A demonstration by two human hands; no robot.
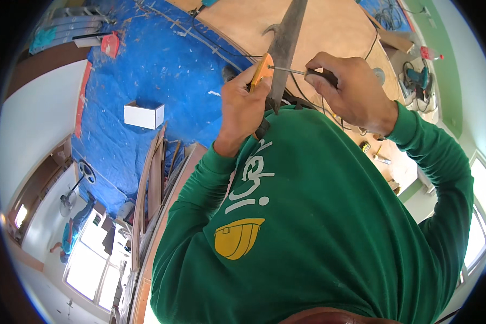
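Note:
My left hand (243,108) is wrapped round the orange handle (262,70) of a handsaw. The saw's grey blade (289,46) stretches away from me toward the top of the view. In my right hand (357,90) is a screwdriver (290,70), its dark grip between thumb and fingers. Its thin metal shaft points left, and the tip meets the side of the saw handle, where a small dark fastener spot shows. Both tools are held in front of my chest. My left fingers partly cover the handle.
A tan wooden board (237,21) lies beyond my hands, with cables across it. Blue sheeting (167,65) covers the floor at left, with a white box (141,116) on it. Wood strips (152,183) lean nearby. A teal power tool (420,78) sits at right. Another person (73,232) is far off.

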